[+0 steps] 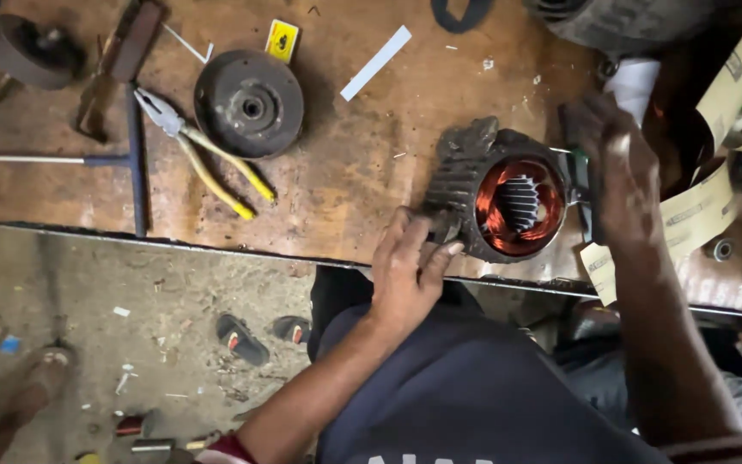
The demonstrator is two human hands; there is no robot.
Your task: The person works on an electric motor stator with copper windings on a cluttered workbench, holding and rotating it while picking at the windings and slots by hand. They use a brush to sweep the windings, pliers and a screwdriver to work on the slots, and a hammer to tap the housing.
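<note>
A dark, ribbed motor stator [493, 194] with orange copper windings lies on its side near the front edge of the wooden workbench [362, 163]. My left hand [407, 273] grips its lower left rim, thumb against the casing. My right hand [613, 167] is at the stator's right side, fingers curled around a small greenish tool or part that is mostly hidden. Pale paper strips [689, 219] lie under and beside the right hand.
Yellow-handled pliers [208, 159], a round metal end cover [249, 103], a T-handle wrench [135, 159], a white paper strip [376, 62] and a yellow tag [282, 39] lie on the bench's left. Sandals [242, 339] and scraps lie on the floor below.
</note>
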